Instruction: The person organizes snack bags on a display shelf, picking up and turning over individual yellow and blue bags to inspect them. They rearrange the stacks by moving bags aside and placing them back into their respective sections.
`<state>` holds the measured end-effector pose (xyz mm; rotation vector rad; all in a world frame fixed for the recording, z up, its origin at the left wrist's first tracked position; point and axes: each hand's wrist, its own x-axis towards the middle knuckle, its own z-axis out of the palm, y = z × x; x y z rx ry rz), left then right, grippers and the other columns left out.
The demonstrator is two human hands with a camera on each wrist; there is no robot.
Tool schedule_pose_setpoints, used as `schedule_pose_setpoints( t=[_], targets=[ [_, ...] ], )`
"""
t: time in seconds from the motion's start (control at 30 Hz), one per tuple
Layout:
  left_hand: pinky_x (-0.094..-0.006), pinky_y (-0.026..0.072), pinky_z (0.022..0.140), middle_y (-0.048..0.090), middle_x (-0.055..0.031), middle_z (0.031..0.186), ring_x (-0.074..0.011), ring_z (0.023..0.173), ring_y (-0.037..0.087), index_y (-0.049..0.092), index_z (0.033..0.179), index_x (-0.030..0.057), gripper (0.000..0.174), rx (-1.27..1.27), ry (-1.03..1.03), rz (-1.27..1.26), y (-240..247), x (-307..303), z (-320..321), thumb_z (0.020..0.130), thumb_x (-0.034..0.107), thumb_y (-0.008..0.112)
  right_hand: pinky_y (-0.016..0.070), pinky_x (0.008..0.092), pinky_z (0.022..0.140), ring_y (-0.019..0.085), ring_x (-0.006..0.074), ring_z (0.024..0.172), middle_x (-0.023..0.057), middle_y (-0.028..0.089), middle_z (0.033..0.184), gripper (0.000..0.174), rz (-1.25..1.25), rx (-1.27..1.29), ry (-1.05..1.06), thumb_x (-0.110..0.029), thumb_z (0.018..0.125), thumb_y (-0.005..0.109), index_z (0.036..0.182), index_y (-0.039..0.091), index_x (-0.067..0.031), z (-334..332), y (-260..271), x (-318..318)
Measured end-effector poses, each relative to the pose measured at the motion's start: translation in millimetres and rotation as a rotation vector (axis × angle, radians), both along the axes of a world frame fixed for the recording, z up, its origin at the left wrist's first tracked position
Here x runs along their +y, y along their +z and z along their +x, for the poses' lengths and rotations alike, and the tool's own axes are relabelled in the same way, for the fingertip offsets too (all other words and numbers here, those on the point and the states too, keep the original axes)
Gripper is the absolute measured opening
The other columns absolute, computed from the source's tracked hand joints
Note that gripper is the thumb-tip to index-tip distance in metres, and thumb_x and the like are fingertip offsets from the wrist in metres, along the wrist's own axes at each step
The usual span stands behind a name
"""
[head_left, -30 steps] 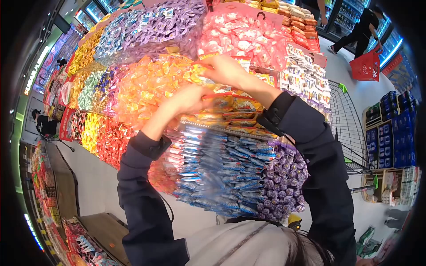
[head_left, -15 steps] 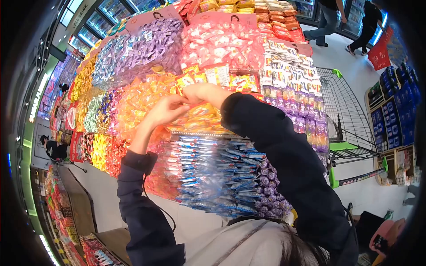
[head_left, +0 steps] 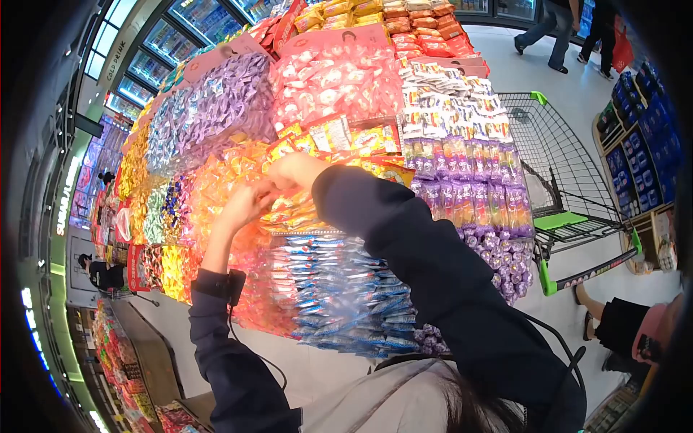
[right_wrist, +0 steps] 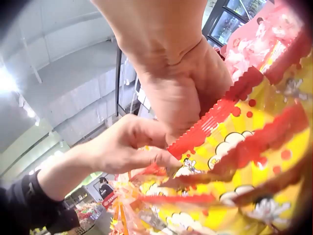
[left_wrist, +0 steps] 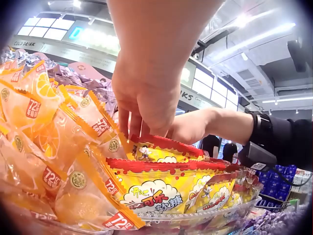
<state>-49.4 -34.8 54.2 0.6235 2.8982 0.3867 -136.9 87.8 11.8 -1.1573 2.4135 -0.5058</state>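
Observation:
Yellow-and-red candy packets [left_wrist: 159,191] stand in a clear-rimmed bin, under both hands. My left hand [head_left: 247,206] pinches the red crimped edge of one packet [right_wrist: 188,166] between thumb and fingers at the bin's left side. Close beside it, my right hand [head_left: 292,170] holds the top of the same row of packets, its thumb at a red edge and its other fingertips hidden behind the packet. The two hands nearly meet in the head view. Orange-slice candies [left_wrist: 54,132] in clear wrappers lie heaped just left of the packets.
Blue-and-white packets [head_left: 346,281] fill the bin nearest the body. Purple lollipops [head_left: 505,263] and white wrapped sweets [head_left: 447,94] are at right, pink candies [head_left: 336,83] behind. A shopping cart [head_left: 563,184] stands right of the display. Several people [head_left: 552,32] are in the aisles.
Both hands have moved left across the yellow packets and come closer together. The view has shifted right, showing more of the cart. A blurred clear thing below the hands earlier is no longer distinct.

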Motion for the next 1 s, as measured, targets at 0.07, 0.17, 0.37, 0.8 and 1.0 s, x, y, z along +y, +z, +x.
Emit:
schedule_pose_setpoints(
  t=[0.07, 0.17, 0.37, 0.8, 1.0],
  targets=[
    [-0.0317, 0.0443, 0.055, 0.059, -0.0091, 0.065, -0.0174, 0.057, 0.058, 0.061, 0.092, 0.0048, 0.015, 0.006, 0.005, 0.063, 1.3, 3.6, 4.4, 0.081, 0.014, 0.058, 0.0486, 0.0394, 0.075, 0.061, 0.0295, 0.090, 0.0119, 0.063, 0.099, 0.027, 0.058, -0.061, 0.018, -0.016, 0.071, 0.061, 0.096, 0.065, -0.0076, -11.6, -5.6, 1.1],
    [-0.0310, 0.0439, 0.055, 0.059, -0.0083, 0.065, -0.0163, 0.057, 0.057, 0.061, 0.093, 0.0053, 0.016, -0.071, 0.070, 0.061, -1.1, 4.9, 0.6, 0.080, 0.013, 0.059, 0.0486, 0.0392, 0.075, 0.061, 0.0289, 0.091, 0.0119, 0.063, 0.099, 0.028, 0.079, -0.093, -0.013, -0.016, 0.071, 0.061, 0.098, 0.064, -0.0083, -9.5, -11.8, -3.6],
    [-0.0283, 0.0431, 0.056, 0.059, -0.0066, 0.067, -0.0125, 0.059, 0.053, 0.061, 0.087, 0.0026, 0.013, -0.086, 0.073, 0.018, 1.2, 3.4, -3.8, 0.078, 0.013, 0.062, 0.0487, 0.0393, 0.075, 0.060, 0.0279, 0.093, 0.0121, 0.063, 0.101, 0.030, 0.006, -0.064, -0.168, -0.016, 0.072, 0.062, 0.101, 0.064, -0.0090, 0.9, -14.3, -7.2],
    [-0.0364, 0.0421, 0.084, 0.057, -0.0140, 0.108, -0.0273, 0.102, 0.053, 0.054, 0.105, 0.0009, 0.037, 0.142, -0.014, 0.064, -5.6, 0.7, -27.2, 0.075, 0.020, 0.065, 0.0488, 0.0342, 0.073, 0.061, 0.0189, 0.095, 0.0073, 0.062, 0.105, 0.026, -0.051, 0.256, -0.259, -0.019, 0.078, 0.058, 0.102, 0.064, -0.0115, 57.6, 37.8, 48.4],
    [-0.0311, 0.0438, 0.067, 0.058, -0.0070, 0.077, -0.0162, 0.074, 0.055, 0.055, 0.090, 0.0043, 0.026, -0.088, -0.068, 0.038, -2.3, 18.8, -55.7, 0.068, 0.013, 0.068, 0.0496, 0.0394, 0.066, 0.062, 0.0269, 0.080, 0.0121, 0.062, 0.088, 0.019, -0.339, 0.490, -0.147, -0.011, 0.074, 0.056, 0.090, 0.061, -0.0037, 120.1, 36.4, 99.2]
  ],
)
